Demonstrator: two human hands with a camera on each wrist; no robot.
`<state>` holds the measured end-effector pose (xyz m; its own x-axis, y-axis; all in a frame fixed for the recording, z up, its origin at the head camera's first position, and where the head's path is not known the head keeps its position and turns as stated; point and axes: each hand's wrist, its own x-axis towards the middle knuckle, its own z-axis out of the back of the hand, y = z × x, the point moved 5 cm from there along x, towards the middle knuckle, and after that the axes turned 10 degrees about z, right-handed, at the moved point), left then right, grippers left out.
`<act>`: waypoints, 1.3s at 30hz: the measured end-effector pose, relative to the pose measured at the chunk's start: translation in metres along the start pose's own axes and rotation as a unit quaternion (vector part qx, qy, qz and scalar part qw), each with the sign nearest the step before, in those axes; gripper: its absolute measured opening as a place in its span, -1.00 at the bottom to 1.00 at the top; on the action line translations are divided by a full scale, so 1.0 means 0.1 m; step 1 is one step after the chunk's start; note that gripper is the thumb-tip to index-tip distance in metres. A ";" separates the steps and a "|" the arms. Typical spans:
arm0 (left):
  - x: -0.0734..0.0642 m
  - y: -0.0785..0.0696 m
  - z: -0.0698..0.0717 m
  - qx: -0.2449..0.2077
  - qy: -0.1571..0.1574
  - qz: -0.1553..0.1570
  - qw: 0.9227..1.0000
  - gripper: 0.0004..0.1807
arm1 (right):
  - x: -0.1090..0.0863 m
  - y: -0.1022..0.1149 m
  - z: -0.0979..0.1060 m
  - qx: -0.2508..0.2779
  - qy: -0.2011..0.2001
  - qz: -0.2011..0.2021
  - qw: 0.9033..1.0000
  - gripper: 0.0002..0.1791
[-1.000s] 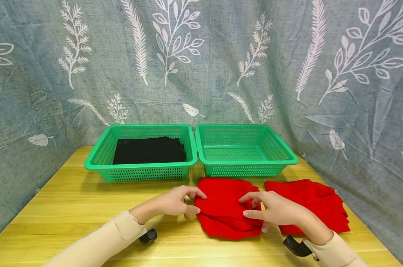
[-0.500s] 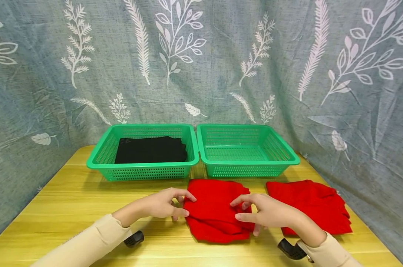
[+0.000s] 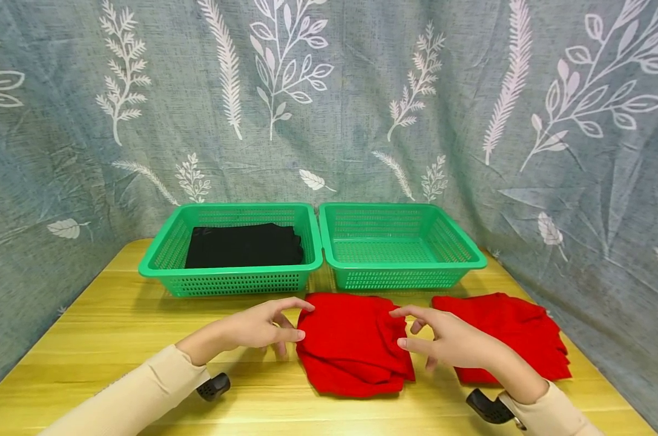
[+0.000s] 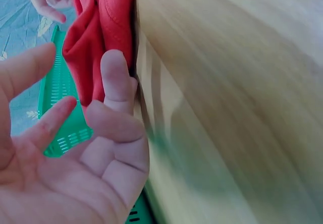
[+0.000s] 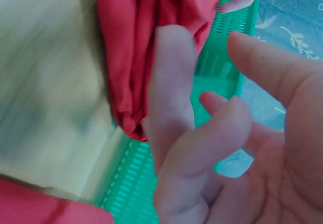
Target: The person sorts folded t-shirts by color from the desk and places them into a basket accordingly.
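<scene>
A folded red cloth (image 3: 353,348) with a layered, wrinkled front lies on the table between the two hands. At its left edge is my left hand (image 3: 258,327), its fingers spread and loosely bent, gripping nothing. In the left wrist view, fingertips (image 4: 115,67) sit against or just beside the red fabric (image 4: 91,37); contact is hard to tell. By the cloth's right edge my right hand (image 3: 454,342) hovers with relaxed, parted fingers and holds nothing. The right wrist view has its fingers (image 5: 174,57) in front of the bunched red folds (image 5: 126,47).
A second folded red cloth (image 3: 511,333) lies at the right, partly behind the right forearm. Behind stand two green baskets: the left basket (image 3: 236,272) holds a folded black cloth (image 3: 244,245), while the right basket (image 3: 405,266) shows its bare bottom. A patterned curtain (image 3: 339,157) hangs beyond.
The middle red cloth has shifted left, with the left hand moving left too. Over the last half second the hands have drawn apart, and the right hand has come away from the cloth's right side.
</scene>
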<state>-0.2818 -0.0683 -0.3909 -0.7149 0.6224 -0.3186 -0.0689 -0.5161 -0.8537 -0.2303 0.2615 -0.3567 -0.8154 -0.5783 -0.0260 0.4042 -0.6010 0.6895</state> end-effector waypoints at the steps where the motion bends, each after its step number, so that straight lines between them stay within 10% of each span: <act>1: 0.01 0.00 0.00 -0.004 -0.003 0.003 1.000 -0.38 | 0.00 -0.02 0.00 0.004 -0.003 -0.006 1.000 -0.30; 18: 0.20 -0.02 -0.11 -0.041 -0.017 0.020 0.999 -0.34 | 0.11 -0.17 -0.24 0.149 0.014 -0.059 0.987 -0.23; 39: 0.26 -0.07 -0.23 -0.024 -0.029 -0.011 0.999 -0.41 | 0.22 -0.23 -0.37 0.202 0.029 -0.055 0.977 -0.36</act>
<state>-0.2841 -0.0351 -0.4026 -0.7524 0.5983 -0.2758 -0.0536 -0.4728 -0.8795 -0.2417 0.2422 -0.4000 -0.8153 -0.5596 -0.1488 0.1094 -0.4012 0.9094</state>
